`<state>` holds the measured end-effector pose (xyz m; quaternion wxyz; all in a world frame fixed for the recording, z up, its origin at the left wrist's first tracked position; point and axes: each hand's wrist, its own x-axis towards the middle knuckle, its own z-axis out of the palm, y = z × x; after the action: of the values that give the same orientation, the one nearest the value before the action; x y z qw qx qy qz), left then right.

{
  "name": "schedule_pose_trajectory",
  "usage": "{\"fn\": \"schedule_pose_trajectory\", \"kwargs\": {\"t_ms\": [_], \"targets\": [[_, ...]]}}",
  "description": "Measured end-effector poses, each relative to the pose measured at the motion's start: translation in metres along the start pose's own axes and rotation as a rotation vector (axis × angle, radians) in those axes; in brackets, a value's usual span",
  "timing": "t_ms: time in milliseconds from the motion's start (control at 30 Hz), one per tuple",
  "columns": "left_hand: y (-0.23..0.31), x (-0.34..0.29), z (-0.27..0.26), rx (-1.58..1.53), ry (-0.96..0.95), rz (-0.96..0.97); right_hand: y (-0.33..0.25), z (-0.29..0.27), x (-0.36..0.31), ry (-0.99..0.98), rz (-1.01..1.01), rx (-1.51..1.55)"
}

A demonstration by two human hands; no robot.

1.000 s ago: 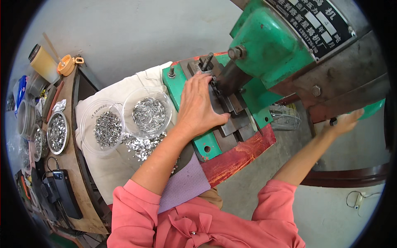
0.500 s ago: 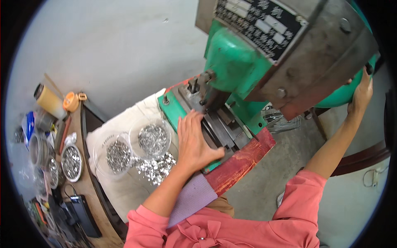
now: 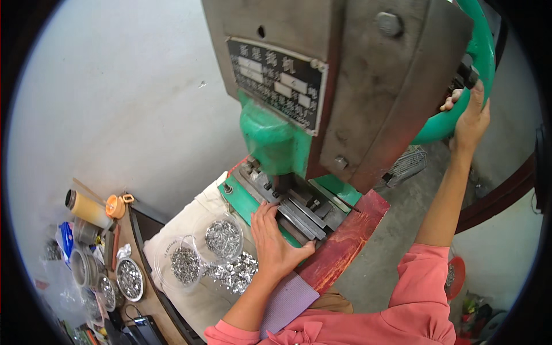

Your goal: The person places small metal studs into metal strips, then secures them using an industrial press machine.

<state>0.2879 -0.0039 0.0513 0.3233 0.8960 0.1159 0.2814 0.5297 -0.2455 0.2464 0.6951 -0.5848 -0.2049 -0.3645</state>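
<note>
A hand-operated press (image 3: 368, 75) with a grey metal body and green painted parts stands before me. My right hand (image 3: 472, 122) is closed round the rim of its green handwheel (image 3: 440, 127), beside a dark knob. My left hand (image 3: 275, 238) lies over the near left side of the press base, thumb spread wide from the fingers. Its fingertips reach the steel die block (image 3: 302, 217) under the ram; no held piece shows, though the tips are partly hidden. Left of that hand, two clear plastic tubs (image 3: 224, 237) hold small silvery metal pieces, with a loose heap of shiny bits (image 3: 238, 273) beside them.
The press sits on a worn red board (image 3: 351, 244). A pale cloth (image 3: 167, 247) lies under the tubs. At left, a wooden table (image 3: 141, 230) carries a white-rimmed bowl of metal bits (image 3: 130, 280), an orange tape dispenser (image 3: 115, 206) and a black device (image 3: 148, 330). A red basin (image 3: 455, 277) stands at lower right.
My view has shifted, so the press appears further left and lower down. My right hand stays on the handwheel, which looks turned slightly. The left hand remains beside the die.
</note>
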Motion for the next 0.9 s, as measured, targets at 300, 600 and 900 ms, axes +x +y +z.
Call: {"fn": "schedule_pose_trajectory", "kwargs": {"t_ms": [300,600,900], "targets": [[0.008,0.001,0.005,-0.012,-0.013,-0.025,0.057,-0.003,-0.056,0.333,-0.390,-0.248],[0.000,0.010,0.004,-0.055,-0.021,0.012,0.038,0.039,-0.214,-0.796,0.059,-0.528],[0.001,0.005,0.010,-0.148,0.015,-0.026,0.058,0.035,-0.225,-0.963,0.047,-0.466]]}}
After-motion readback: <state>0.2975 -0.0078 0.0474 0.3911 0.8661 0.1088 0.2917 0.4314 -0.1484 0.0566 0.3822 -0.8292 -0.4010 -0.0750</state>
